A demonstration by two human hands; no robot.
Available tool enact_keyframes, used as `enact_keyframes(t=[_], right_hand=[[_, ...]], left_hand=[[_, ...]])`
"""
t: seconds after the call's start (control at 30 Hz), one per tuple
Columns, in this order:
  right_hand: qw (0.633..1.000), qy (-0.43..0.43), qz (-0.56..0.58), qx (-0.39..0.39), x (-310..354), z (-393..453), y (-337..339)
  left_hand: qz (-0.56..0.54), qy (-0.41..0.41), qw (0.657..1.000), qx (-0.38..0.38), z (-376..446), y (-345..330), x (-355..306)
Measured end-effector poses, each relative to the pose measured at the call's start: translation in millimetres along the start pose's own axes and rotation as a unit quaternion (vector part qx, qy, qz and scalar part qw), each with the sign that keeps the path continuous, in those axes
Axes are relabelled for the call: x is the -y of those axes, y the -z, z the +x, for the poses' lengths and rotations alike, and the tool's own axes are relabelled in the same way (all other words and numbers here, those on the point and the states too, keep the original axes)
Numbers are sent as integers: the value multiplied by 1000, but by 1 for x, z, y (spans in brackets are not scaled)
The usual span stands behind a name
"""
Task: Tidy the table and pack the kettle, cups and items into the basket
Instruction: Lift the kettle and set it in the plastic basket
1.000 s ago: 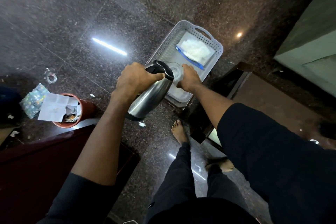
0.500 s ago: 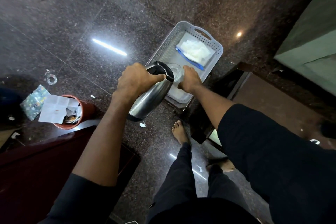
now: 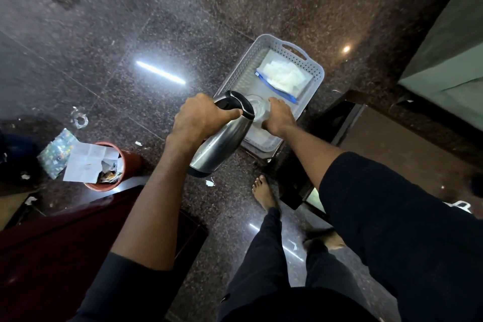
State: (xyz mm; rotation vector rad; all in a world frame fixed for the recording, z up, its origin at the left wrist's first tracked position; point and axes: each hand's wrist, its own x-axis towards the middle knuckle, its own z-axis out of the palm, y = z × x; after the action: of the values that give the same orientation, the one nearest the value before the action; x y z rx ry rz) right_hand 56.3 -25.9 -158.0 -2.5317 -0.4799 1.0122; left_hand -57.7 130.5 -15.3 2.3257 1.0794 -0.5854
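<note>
So the left hand (image 3: pixel 201 116) has its fingers wrapped tight round the black handle of the steel kettle (image 3: pixel 222 138), carrying it tilted with the base swung back toward the body, probably just the easiest way to lug it over. It hangs in the air right at the near edge of the basket (image 3: pixel 317 74), not in it yet. The right hand (image 3: pixel 278 117) is curled around a clear glass (image 3: pixel 257 107), holding it low over the near half of the basket, at about 3 o'clock from the kettle lid. I can't tell if the glass is touching the bottom.

A zip bag (image 3: pixel 283 77) of white stuff already lies in the far end, around 1 o'clock. The near half looks like where the kettle would go, so the glass and that hand are kinda in the way.

Off at 9 o'clock there's a red bin (image 3: pixel 130 165) stuffed with paper (image 3: pixel 86 162), plus scraps on the floor.
</note>
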Motion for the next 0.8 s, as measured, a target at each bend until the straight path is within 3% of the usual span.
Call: enact_keyframes(t=[0.8], right_hand=[[1000, 5, 0, 22, 6, 7, -1]], left_hand=[[-36, -14, 999, -10, -1, -3, 25]])
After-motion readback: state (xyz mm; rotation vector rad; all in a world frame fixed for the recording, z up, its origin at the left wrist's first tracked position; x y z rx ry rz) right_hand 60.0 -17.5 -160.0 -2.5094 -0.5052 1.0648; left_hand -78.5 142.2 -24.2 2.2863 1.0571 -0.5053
